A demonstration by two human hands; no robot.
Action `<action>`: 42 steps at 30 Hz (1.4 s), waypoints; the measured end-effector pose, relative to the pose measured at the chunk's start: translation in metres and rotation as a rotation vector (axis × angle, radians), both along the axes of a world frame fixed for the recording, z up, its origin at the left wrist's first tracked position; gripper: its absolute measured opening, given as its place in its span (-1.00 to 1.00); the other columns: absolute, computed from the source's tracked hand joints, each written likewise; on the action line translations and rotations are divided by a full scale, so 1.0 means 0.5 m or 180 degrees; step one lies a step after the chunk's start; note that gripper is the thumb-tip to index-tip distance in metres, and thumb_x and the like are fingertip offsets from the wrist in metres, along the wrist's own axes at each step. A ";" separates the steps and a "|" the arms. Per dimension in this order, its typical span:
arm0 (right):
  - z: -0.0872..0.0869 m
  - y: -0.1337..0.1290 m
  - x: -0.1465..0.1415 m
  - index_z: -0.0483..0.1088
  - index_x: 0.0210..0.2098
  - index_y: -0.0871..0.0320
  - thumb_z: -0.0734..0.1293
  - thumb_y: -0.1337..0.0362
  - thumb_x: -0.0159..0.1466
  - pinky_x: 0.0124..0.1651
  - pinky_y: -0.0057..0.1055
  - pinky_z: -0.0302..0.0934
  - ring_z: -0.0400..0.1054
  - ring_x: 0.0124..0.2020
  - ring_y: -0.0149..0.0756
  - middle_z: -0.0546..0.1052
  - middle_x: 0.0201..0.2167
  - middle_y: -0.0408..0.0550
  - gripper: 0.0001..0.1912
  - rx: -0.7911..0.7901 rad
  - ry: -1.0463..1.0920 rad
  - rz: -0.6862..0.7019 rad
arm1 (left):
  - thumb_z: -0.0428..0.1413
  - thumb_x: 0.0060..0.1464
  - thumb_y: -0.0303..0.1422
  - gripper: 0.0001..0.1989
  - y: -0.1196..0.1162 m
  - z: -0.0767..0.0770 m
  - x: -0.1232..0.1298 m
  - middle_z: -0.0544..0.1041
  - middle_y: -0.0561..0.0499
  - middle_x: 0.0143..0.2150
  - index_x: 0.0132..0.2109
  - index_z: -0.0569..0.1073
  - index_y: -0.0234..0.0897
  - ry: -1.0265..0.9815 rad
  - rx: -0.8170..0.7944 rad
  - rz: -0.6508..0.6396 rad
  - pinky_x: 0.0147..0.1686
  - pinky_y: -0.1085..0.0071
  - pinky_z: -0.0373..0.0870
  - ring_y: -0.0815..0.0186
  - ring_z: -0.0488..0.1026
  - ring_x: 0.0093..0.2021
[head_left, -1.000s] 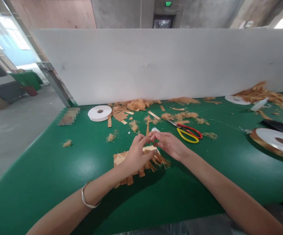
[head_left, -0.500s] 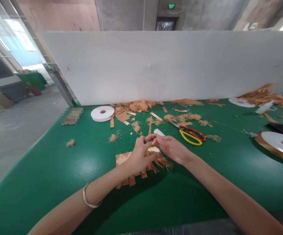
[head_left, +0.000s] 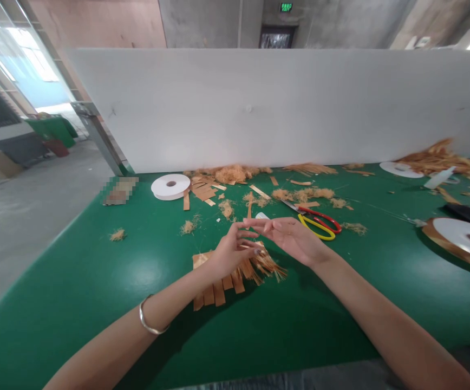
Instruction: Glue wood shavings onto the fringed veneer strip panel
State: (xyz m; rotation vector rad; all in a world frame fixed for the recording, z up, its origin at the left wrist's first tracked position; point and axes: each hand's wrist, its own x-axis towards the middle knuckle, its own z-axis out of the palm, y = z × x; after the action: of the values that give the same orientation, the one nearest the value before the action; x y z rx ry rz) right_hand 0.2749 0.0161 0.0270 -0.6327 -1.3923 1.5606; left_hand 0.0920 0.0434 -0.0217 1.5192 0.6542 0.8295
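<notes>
Looking down in the head view, we see the fringe (head_left: 219,295) on the green table (head_left: 137,303), just below our hands. Its long axis runs left to right, the right end a little farther from us. Our left hand (head_left: 229,252) is the nearer, reaching over its middle and hiding part of it; our right hand (head_left: 300,238) is beyond its right end, on the far side. The 2 hands come together at the fingertips, fingers loosely bent. We can't tell whether they truly touch, or whether a fine thread is pinched in either.

The fringe has a pale, shiny band along its far edge. Towards us hang flat tan strips, at least 4 in sight on the left; on the right they split into thin strands that splay outwards.

A white thing (head_left: 262,215) lies just past our fingers, too covered to name. The scissors (head_left: 319,213) lie beyond our right hand, and scraps (head_left: 202,189) are scattered farther off.
</notes>
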 end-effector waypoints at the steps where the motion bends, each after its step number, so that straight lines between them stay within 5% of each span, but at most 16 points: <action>1: 0.003 -0.001 0.002 0.52 -0.39 0.05 0.28 0.12 0.23 0.21 -0.13 -0.02 0.21 0.15 -0.17 0.48 -0.01 -0.06 -0.78 -0.0010 -0.0004 0.0027 | 0.21 0.00 -0.33 -0.51 0.001 -0.001 -0.001 0.48 -0.07 -0.13 0.04 0.19 -0.21 0.0001 -0.0042 0.0002 -0.21 0.26 0.44 0.27 0.50 -0.21; 5: 0.014 -0.005 0.008 0.53 -0.43 0.08 0.32 0.10 0.19 0.09 -0.15 0.11 0.33 0.02 -0.13 0.54 -0.13 -0.02 -0.77 -0.0034 -0.0289 -0.0042 | 0.15 0.05 -0.29 -0.75 0.007 0.002 -0.007 0.52 0.01 -0.40 -0.15 0.37 -0.31 -0.0012 -0.0063 0.0047 -0.29 0.35 0.45 0.33 0.50 -0.38; 12: 0.017 0.002 0.012 0.52 -0.48 0.16 0.35 0.07 0.16 0.06 -0.18 0.08 0.46 -0.31 -0.19 0.40 -0.72 -0.16 -0.71 0.0035 -0.0587 -0.0658 | 0.10 0.05 -0.38 -0.91 0.012 0.006 -0.011 0.54 0.00 -0.42 -0.34 0.45 -0.33 0.0191 0.0026 0.0162 -0.35 0.40 0.46 0.34 0.52 -0.40; 18: 0.002 0.004 -0.006 0.50 -0.44 0.18 0.37 0.05 0.12 -0.31 -0.32 0.18 0.20 -0.64 -0.44 0.23 -0.76 -0.27 -0.70 -0.0134 -0.0505 -0.0714 | 0.06 0.12 -0.35 -0.80 0.001 0.031 -0.026 0.56 -0.12 -0.14 -0.12 0.48 -0.28 0.1529 0.1801 0.0263 -0.16 0.26 0.43 0.18 0.50 -0.13; 23: -0.011 0.002 -0.019 0.51 -0.43 0.20 0.36 0.06 0.14 -0.39 -0.37 0.15 0.19 -0.59 -0.45 0.30 -0.70 -0.20 -0.70 -0.0175 -0.0671 -0.0565 | -0.06 0.21 -0.28 -0.60 -0.030 0.062 -0.074 0.31 -0.21 0.22 0.15 0.32 -0.28 0.2608 0.3066 -0.0254 0.14 -0.01 0.11 0.02 0.02 0.32; 28: -0.008 0.003 -0.019 0.48 -0.44 0.20 0.35 0.09 0.16 -0.33 -0.34 0.24 0.22 -0.62 -0.46 0.29 -0.72 -0.23 -0.73 -0.0389 -0.0382 -0.0334 | -0.12 0.18 0.00 -0.35 -0.051 0.055 -0.116 0.10 -0.15 0.33 0.30 0.09 -0.24 0.3012 0.2958 -0.0810 0.22 -0.08 -0.17 -0.02 -0.16 0.36; 36: 0.008 0.007 -0.015 0.44 -0.35 0.21 0.28 0.12 0.24 -0.52 -0.46 0.18 0.11 -0.71 -0.54 0.25 -0.73 -0.27 -0.74 -0.0376 -0.0461 -0.0103 | -0.12 0.12 0.10 -0.22 -0.048 0.040 -0.119 0.03 -0.14 0.35 0.35 -0.05 -0.22 0.2886 0.2882 -0.0898 0.25 -0.06 -0.36 0.00 -0.19 0.37; 39: 0.042 0.011 -0.011 0.44 -0.35 0.21 0.25 0.09 0.25 -0.66 -0.53 -0.03 0.08 -0.74 -0.55 0.27 -0.72 -0.25 -0.70 -0.0283 -0.0991 0.0036 | -0.09 0.07 0.14 -0.18 -0.051 0.033 -0.119 0.04 -0.16 0.35 0.34 -0.03 -0.23 0.2846 0.2847 -0.0933 0.25 -0.07 -0.35 -0.02 -0.15 0.36; 42: 0.079 0.021 0.011 0.47 -0.35 0.18 0.22 0.05 0.25 -0.62 -0.49 0.05 0.18 -0.71 -0.49 0.39 -0.67 -0.15 -0.66 0.0027 -0.2092 0.0556 | -0.10 0.06 0.15 -0.17 -0.053 0.029 -0.120 0.03 -0.15 0.35 0.34 -0.04 -0.21 0.2798 0.2820 -0.0921 0.25 -0.09 -0.34 -0.03 -0.15 0.36</action>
State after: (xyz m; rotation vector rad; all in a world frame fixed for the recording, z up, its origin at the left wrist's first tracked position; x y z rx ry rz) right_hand 0.2803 0.0264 0.0663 -1.1089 -1.9761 1.5442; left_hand 0.0318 0.0168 -0.0075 2.7657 0.6821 0.1545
